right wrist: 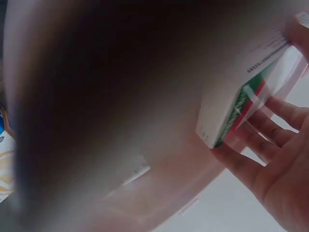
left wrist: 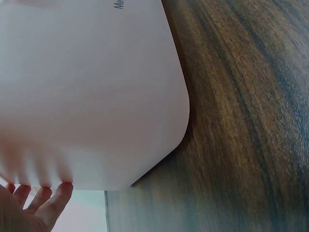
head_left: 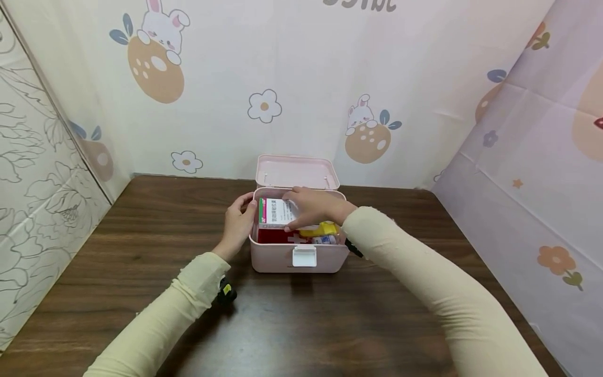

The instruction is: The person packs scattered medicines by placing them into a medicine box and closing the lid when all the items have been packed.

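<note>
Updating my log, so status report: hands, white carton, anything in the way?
Left hand touching pink case's side. Right hand gripping white carton at case's mouth. Lid open; red item, yellow item inside, no obvious obstruction.

Case (head_left: 273, 260) on table (head_left: 377, 314), lid (head_left: 298, 172) behind, carton (head_left: 275, 213) in case's left half

- "Me" (left wrist: 119, 4), a word cut short, on an outer side of the pink case (left wrist: 96, 72).
- A white cross (head_left: 297, 239) on the red item (head_left: 275, 237) inside, near side.
- A barcode (right wrist: 268, 59) on the white carton (head_left: 274, 212), its print illegible.
- Grey lettering (head_left: 364, 4) high on the far wall (head_left: 301, 52), cropped past reading.
</note>
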### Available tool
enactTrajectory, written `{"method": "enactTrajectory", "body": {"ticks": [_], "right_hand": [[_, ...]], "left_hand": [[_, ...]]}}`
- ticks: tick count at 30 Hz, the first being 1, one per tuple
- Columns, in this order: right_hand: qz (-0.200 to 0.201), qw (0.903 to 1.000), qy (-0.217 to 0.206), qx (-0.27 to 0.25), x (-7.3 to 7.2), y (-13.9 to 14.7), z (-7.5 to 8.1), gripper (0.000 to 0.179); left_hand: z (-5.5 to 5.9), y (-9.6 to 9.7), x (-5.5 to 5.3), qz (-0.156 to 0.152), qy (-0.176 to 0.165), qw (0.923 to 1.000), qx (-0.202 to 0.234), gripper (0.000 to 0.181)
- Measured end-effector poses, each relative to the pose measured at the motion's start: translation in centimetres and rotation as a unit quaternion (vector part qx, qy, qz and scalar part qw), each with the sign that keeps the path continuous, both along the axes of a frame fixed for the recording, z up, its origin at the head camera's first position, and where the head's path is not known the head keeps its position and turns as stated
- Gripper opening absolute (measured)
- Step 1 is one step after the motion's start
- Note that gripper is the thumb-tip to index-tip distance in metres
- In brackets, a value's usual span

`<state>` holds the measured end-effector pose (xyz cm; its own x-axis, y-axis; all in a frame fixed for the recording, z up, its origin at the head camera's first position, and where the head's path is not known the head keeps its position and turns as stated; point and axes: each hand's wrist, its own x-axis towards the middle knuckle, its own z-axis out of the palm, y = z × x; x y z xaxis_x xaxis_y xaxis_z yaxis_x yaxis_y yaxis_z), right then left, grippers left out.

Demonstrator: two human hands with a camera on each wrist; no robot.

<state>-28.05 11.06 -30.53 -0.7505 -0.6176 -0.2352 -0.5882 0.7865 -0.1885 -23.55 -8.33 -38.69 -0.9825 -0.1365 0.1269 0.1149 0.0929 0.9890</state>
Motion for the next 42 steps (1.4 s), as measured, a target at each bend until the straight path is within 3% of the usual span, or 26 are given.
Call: {"method": "enactTrajectory", "body": {"ticks": [10, 20, 24, 33, 42], "right_hand": [[0.008, 0.9991, 0.009, 0.042, -0.3, -0.9, 1.1, 0.083], [-0.016, 0.9984, -0.036, 0.040, -0.8, -2.7, 0.9, 0.085], [-0.016, 0.9979, -0.048, 0.040, -0.7, -3.1, 0.6, 0.087], [0.015, 0.9934, -0.026, 0.111, -0.7, -3.6, -1.1, 0.084], [0.014, 0.9890, -0.013, 0.147, -1.0, -3.9, -1.3, 0.085]], "left_hand": [[-0.1, 0.0, -0.1, 0.006, 0.001, 1.0000, 0.006, 0.039], [-0.4, -0.1, -0.3, 0.009, 0.014, 0.9998, 0.006, 0.038], [-0.4, -0.3, -0.4, 0.010, 0.015, 0.9998, 0.006, 0.038], [-0.4, -0.1, -0.3, 0.007, 0.017, 0.9998, -0.008, 0.038], [-0.1, 0.0, -0.2, 0.014, 0.027, 0.9995, -0.006, 0.036]]}}
